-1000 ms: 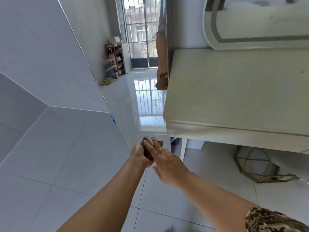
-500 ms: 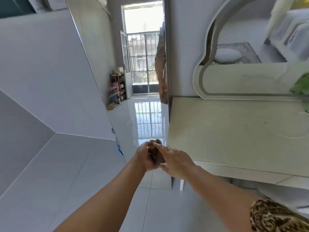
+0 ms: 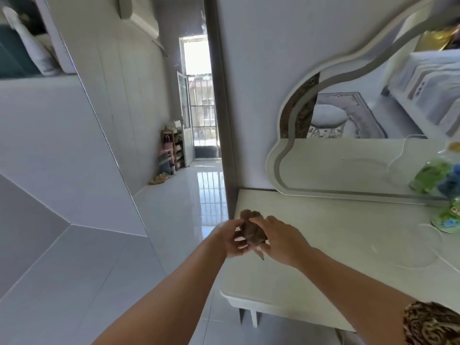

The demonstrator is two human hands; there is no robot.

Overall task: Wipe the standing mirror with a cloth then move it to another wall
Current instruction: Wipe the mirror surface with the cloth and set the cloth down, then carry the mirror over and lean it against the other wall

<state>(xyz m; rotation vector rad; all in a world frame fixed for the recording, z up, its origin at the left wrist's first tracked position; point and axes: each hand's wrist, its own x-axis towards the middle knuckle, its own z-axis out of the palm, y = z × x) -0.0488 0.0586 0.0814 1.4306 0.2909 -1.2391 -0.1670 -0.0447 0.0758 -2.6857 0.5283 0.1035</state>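
Observation:
A small brown cloth (image 3: 251,230) is bunched between both my hands. My left hand (image 3: 230,241) grips its left side and my right hand (image 3: 281,241) covers its right side. They hover over the near left corner of the white dressing table (image 3: 323,257). The tall standing mirror (image 3: 174,207) rises just left of the table, with a dark frame strip along its right edge and a thin slanted left edge. Its glass shows a glossy tiled corridor and a barred door. Neither hand touches the mirror.
A curvy framed dresser mirror (image 3: 373,108) stands at the back of the table, showing a bed and rug. A green and blue packet (image 3: 445,190) lies at the table's right. A shoe rack (image 3: 171,155) shows in the standing mirror. A grey wall and tiled floor lie left.
My head has tilted up, so more wall and dresser mirror show. Both hands have carried the cloth up and right, from over the floor to above the table's corner.

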